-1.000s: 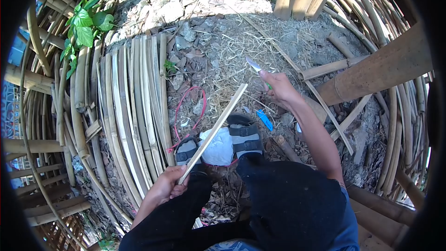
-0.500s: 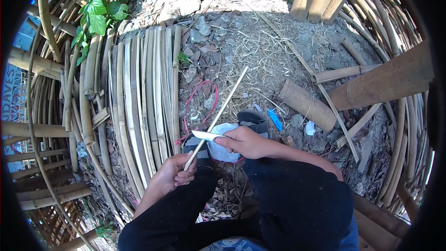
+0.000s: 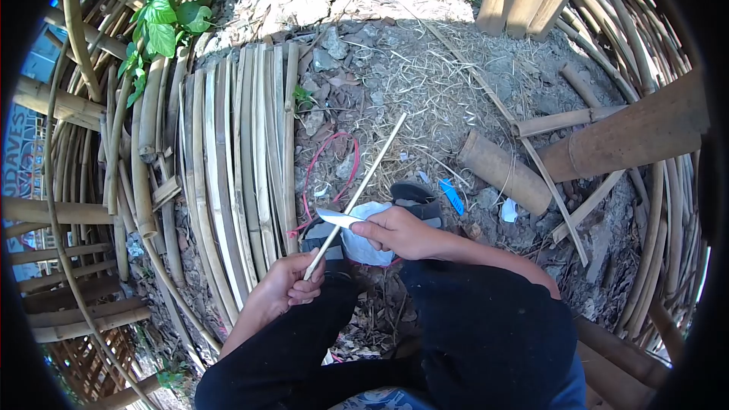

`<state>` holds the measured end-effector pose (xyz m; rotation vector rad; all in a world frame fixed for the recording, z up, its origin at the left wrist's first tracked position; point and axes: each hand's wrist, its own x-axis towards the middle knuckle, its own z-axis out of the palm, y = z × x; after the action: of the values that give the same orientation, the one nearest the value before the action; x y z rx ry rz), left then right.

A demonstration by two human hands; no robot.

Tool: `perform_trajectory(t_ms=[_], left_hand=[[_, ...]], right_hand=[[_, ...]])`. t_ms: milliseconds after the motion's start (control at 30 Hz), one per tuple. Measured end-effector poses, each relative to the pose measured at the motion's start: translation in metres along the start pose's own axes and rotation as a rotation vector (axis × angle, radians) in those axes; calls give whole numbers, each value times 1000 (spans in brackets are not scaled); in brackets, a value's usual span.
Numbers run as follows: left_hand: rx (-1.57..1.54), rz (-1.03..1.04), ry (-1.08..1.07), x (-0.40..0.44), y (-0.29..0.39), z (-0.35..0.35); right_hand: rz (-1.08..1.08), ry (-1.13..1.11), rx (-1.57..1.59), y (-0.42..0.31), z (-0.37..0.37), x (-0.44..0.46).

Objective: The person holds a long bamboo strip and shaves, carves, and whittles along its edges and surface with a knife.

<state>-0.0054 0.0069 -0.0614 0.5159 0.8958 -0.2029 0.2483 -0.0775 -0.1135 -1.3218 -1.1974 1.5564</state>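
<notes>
My left hand (image 3: 292, 281) is closed round the lower end of a thin bamboo strip (image 3: 372, 171), which slants up and to the right. My right hand (image 3: 395, 233) grips a knife (image 3: 338, 219) by its handle, mostly hidden in the fingers. The blade points left and lies against or just over the strip, a little above my left hand. Beneath the knife a white bag (image 3: 368, 249) rests between my two sandalled feet.
Split bamboo strips (image 3: 247, 159) lie side by side on the left. A pink cord loop (image 3: 310, 182), a blue object (image 3: 451, 196) and a cut bamboo piece (image 3: 506, 172) are on the ground. A thick bamboo pole (image 3: 630, 130) is at the right, a leafy plant (image 3: 161, 26) upper left.
Since a second ago, my right hand has come down and left, bringing the knife to the strip. The strip has turned in my left hand, showing its narrow edge. The view has shifted slightly.
</notes>
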Motion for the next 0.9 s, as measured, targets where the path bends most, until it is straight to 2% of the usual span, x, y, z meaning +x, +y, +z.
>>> perform_trajectory(t_ms=[133,200,333,400,467,600,667,800,867,900], left_hand=[[6,3,23,-1,-2,-2],[3,10,20,2,-3,-5],[4,-2,4,1,-3,-6],[-20,-3,17,1,-4,-6],[-24,-2,8,1,-6,-6],[-23,14,3,0,-6,-9],[-19,20,-15,2,-6,-9],[-8,24,-16,0,-4,-7],[-3,-9,-9,-1,-3,-4],[-2,-21,-9,0,-2,-3]], right_hand=[[69,39,38,20,-14,9],[47,227,66,20,-29,12],[124,172,213,6,-23,2],[90,-35,54,12,-13,1],[92,-73,32,7,-1,-2],[63,182,36,17,-29,8],[169,260,121,9,-55,9],[115,323,199,5,-71,6],[98,164,65,-9,-41,-3],[100,77,104,-5,-30,-5]])
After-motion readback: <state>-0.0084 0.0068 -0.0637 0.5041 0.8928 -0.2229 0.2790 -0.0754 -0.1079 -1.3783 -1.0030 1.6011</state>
